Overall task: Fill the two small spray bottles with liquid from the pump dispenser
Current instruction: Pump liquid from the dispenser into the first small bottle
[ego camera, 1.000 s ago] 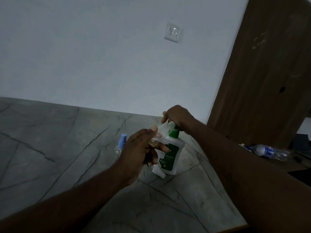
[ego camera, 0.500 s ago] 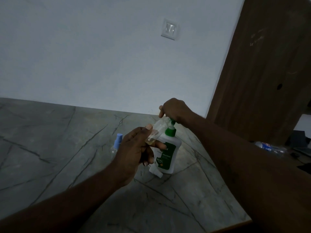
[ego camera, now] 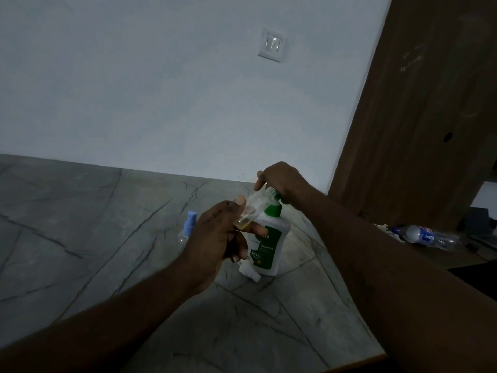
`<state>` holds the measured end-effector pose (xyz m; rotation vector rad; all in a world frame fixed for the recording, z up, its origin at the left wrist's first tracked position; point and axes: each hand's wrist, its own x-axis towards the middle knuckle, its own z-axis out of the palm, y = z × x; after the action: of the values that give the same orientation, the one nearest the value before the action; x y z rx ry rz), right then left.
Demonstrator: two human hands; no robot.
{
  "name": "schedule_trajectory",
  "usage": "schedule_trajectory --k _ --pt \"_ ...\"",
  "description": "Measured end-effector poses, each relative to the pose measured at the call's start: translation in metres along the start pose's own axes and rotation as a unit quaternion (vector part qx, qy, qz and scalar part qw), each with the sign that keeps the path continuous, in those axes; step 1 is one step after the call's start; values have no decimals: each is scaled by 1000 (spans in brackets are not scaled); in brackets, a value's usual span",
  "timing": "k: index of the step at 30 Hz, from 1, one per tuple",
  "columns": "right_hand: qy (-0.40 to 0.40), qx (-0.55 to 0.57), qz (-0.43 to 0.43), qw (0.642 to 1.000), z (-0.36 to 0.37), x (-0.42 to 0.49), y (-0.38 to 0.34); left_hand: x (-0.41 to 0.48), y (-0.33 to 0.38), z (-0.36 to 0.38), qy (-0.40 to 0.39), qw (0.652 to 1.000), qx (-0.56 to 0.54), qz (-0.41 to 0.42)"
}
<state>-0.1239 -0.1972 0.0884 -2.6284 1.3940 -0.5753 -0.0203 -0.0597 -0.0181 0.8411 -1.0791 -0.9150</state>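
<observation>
My left hand [ego camera: 215,235] grips a small clear spray bottle [ego camera: 254,207], uncapped and tilted, its open mouth up against the pump nozzle. A little yellowish liquid lies in its lower end. My right hand [ego camera: 281,181] rests on top of the pump head of the white dispenser with the green collar [ego camera: 270,246], which stands on the marble counter [ego camera: 107,251]. A second small spray bottle with a blue cap [ego camera: 189,224] stands left of my left hand, partly hidden behind it. A small white cap [ego camera: 248,271] lies at the dispenser's base.
The counter's right edge [ego camera: 357,300] runs diagonally under my right forearm. Beyond it, a plastic water bottle [ego camera: 427,236] lies on a lower dark surface. A brown wooden door [ego camera: 419,103] stands at the right; a wall switch [ego camera: 270,45] sits above.
The view has shifted slightly. My right hand has stayed on the pump head and the held bottle remains at the nozzle; the pump head sits a little higher than one second ago.
</observation>
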Motion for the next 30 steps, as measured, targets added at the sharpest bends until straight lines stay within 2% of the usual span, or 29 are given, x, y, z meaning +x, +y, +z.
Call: schedule_trajectory --k 3,9,11,16,24,27,30 --pt "-25 -52 -14 998 7 0 3 0 0 0 -8 1000 -7 -4" --pt "-6 -11 6 1000 0 9 1 0 2 1 -2 1000 -6 -2" --pt "8 -25 -1 1000 1 10 3 -1 3 1 0 1000 -10 0" --pt "-18 -79 -17 997 9 2 2 -1 2 0 12 1000 -21 -15" --pt "14 -23 -17 999 4 11 5 -1 9 1 13 1000 -18 -20" --pt "4 -2 -7 1000 14 12 11 -1 7 0 18 999 -16 -29" --pt "-7 -29 -17 999 14 12 9 -1 7 0 15 999 -8 -32"
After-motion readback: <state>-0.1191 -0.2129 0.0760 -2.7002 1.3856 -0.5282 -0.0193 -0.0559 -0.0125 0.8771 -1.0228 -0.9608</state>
